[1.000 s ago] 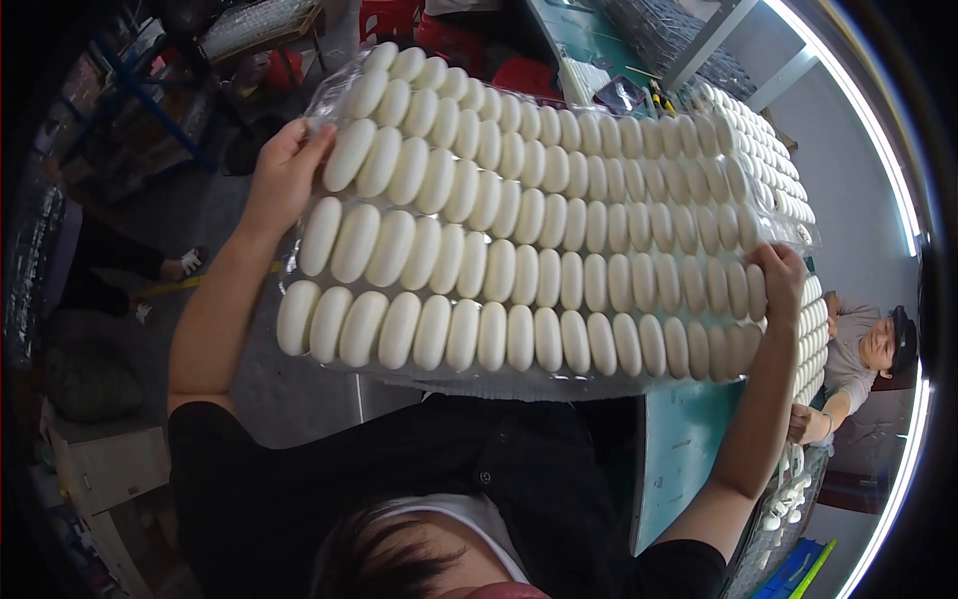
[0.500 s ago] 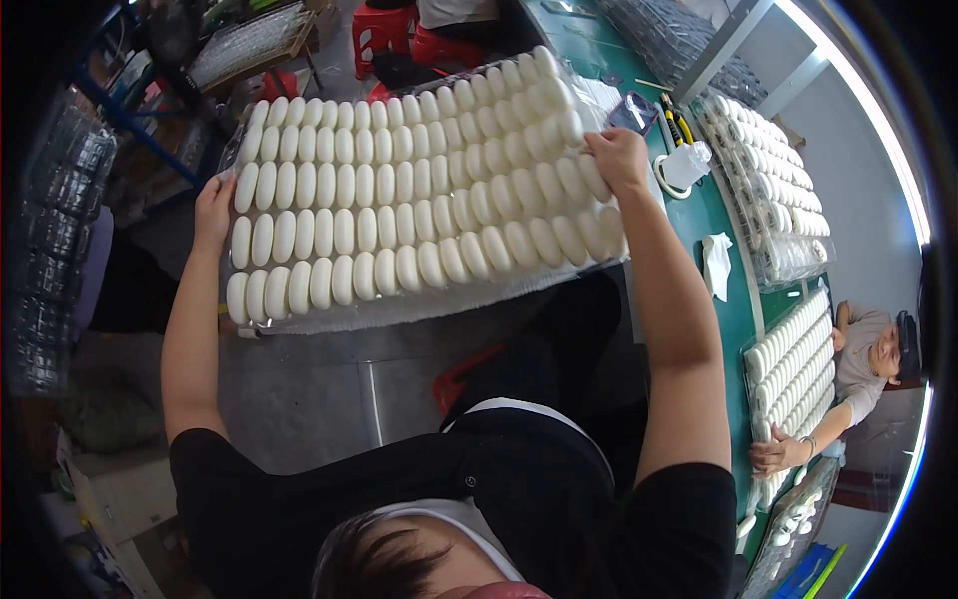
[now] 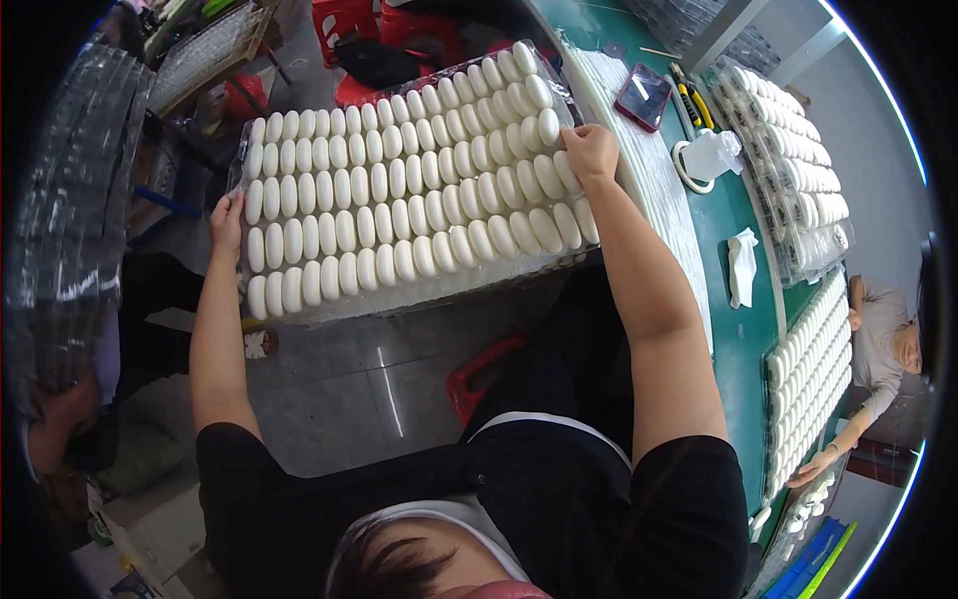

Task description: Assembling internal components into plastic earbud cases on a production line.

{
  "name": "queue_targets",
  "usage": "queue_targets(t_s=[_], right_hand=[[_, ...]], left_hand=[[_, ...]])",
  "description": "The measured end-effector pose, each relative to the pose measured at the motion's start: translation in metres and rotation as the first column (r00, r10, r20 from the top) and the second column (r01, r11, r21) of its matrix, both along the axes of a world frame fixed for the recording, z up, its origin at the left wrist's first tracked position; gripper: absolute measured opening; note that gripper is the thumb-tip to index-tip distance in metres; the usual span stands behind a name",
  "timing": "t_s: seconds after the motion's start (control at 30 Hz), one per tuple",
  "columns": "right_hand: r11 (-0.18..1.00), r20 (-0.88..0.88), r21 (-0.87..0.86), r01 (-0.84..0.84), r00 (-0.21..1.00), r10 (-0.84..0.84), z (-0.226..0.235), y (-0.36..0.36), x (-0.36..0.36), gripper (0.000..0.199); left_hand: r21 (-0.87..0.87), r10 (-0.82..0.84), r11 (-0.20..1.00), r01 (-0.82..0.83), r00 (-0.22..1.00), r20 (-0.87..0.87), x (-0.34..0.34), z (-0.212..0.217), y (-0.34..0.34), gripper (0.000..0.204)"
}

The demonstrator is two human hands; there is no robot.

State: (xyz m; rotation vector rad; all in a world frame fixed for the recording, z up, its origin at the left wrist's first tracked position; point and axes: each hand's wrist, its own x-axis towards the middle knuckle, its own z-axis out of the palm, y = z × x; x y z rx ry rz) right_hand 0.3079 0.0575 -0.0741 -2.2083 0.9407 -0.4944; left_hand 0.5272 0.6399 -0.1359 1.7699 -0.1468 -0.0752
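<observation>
Both my hands carry a clear plastic tray (image 3: 565, 92) filled with rows of white, rounded oblong pieces (image 3: 399, 180). My left hand (image 3: 228, 225) is closed on the tray's left edge, fingers partly hidden by it. My right hand (image 3: 591, 155) pinches the right edge, beside the end pieces. Slightly tilted, the tray hangs above the grey floor, left of the green table (image 3: 733, 329). Beneath its near edge shows a pale, ribbed layer (image 3: 399, 299); I cannot tell whether it belongs to the same tray.
On the table are a white sheet stack (image 3: 654, 235), a phone (image 3: 644, 97), yellow-handled pliers (image 3: 697, 105), a translucent bottle (image 3: 712, 155) and filled trays (image 3: 810, 374). A co-worker's hand (image 3: 813, 467) touches one tray. Red stools (image 3: 419, 30) stand behind; stacked clear trays (image 3: 70, 190) rise at left.
The held tray has shifted away from the table, uncovering more of the white stack and the phone. Both hands keep their grip. The co-worker's hand has slid toward their tray's near end.
</observation>
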Motion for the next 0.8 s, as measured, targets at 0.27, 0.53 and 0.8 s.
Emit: queue_targets(t_s=[0.27,0.53,0.8], right_hand=[[0.998,-0.114,-0.042,0.036,0.993,-0.041,-0.027,0.004,-0.002,0.032],[0.991,-0.230,0.103,0.088,0.971,-0.062,-0.073,-0.018,-0.005,0.025],[0.936,0.094,0.352,-0.024,0.996,-0.010,-0.111,-0.045,-0.027,0.029]], left_hand=[[-0.100,-0.009,0.995,-0.011,0.979,-0.203,0.020,-0.025,0.019,0.023],[0.126,0.176,0.978,-0.164,0.980,-0.092,0.033,-0.065,0.025,0.028],[0.300,0.177,0.950,-0.090,0.944,-0.279,0.007,-0.072,-0.008,0.056]])
